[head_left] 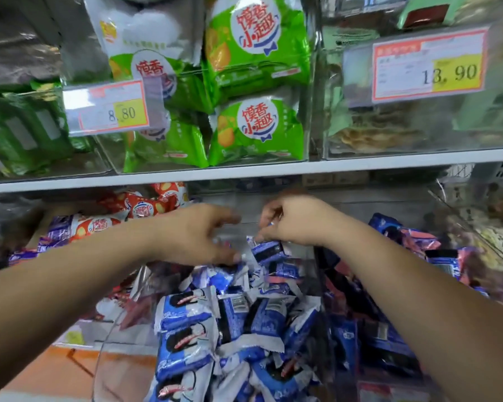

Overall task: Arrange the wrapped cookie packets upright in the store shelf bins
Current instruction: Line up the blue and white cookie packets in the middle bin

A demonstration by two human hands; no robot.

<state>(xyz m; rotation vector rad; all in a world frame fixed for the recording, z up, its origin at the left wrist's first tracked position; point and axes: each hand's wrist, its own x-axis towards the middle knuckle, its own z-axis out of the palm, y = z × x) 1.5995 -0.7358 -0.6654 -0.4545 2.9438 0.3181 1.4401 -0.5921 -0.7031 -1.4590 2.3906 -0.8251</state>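
A clear plastic bin (pixel 119 329) in the lower shelf holds several blue-and-white wrapped cookie packets (pixel 186 320), most lying in a loose heap. My right hand (pixel 294 221) reaches over the back of the bin and pinches the top edge of one blue packet (pixel 269 249), which hangs roughly upright. My left hand (pixel 198 233) hovers just left of it with fingers spread and slightly curved, its fingertips close to the packets at the back; it holds nothing that I can see.
The bin to the right holds blue and pink packets (pixel 418 242). Red and purple packets (pixel 99 224) fill the bin at left. Above, a white shelf edge (pixel 244 169) carries clear bins of green snack bags (pixel 256 129) with price tags (pixel 108 108).
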